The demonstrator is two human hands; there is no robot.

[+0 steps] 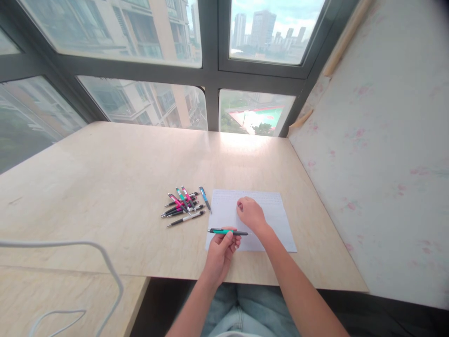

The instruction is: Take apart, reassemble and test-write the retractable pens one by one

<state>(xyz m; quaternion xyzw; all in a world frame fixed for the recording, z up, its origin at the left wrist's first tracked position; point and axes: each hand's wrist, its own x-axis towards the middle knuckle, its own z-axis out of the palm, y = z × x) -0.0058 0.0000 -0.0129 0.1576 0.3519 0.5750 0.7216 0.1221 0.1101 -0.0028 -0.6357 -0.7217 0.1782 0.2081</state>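
My left hand (221, 250) pinches a green mechanical pencil (224, 231) between thumb and fingers, level over the lower part of a white sheet of paper (277, 220). The pencil's black grip and thin tip point to the right. My right hand (250, 213) is on the paper with its fingers curled in, and no object shows in it. Faint lines of writing run across the top of the sheet. Left of the paper lies a pile of mechanical pencils (180, 206) in pink, green, white and black. A blue mechanical pencil (205, 199) lies between pile and sheet.
The pale wooden desk (105, 187) reaches back to grey-framed windows (210, 75). A flowered wall (379, 164) bounds the right side. At the lower left, a white cable (108, 264) loops over a lower wooden surface (87, 295). The desk's front edge is close to my lap.
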